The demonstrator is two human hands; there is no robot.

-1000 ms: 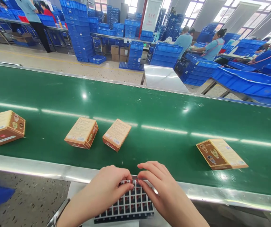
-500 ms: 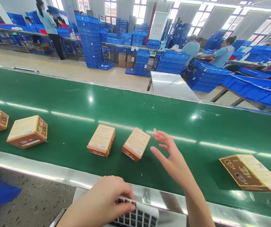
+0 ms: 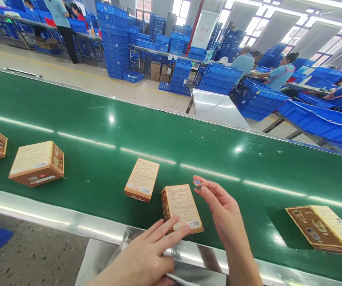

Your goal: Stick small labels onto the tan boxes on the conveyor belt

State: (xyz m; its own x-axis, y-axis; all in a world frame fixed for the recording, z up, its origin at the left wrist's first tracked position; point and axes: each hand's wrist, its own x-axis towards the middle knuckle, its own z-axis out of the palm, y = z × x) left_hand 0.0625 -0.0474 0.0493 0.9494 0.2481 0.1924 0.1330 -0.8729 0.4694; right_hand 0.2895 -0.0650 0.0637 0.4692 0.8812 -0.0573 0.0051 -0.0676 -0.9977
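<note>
Green conveyor belt (image 3: 189, 135) crosses the frame, blue crates (image 3: 115, 35) behind. Five cartons on it; lower centre, left hand (image 3: 150, 254) fingertips touch the near carton (image 3: 182, 208), grasping nothing; right hand (image 3: 221, 208) pinches a small piece (image 3: 197, 182).

A factory packing hall is being shown. A long green conveyor belt (image 3: 189, 147) with steel edge rails is running across the view, and small printed cartons (image 3: 36, 163) are being carried on it in a loose row. Beyond the belt, blue plastic crates (image 3: 115, 39) are being kept in tall stacks on a speckled concrete floor, with brown cardboard boxes (image 3: 160, 70) among them. Workers in light blue shirts (image 3: 280, 73) are being seated at benches lined with more blue bins. Large windows are letting daylight into the high hall.
</note>
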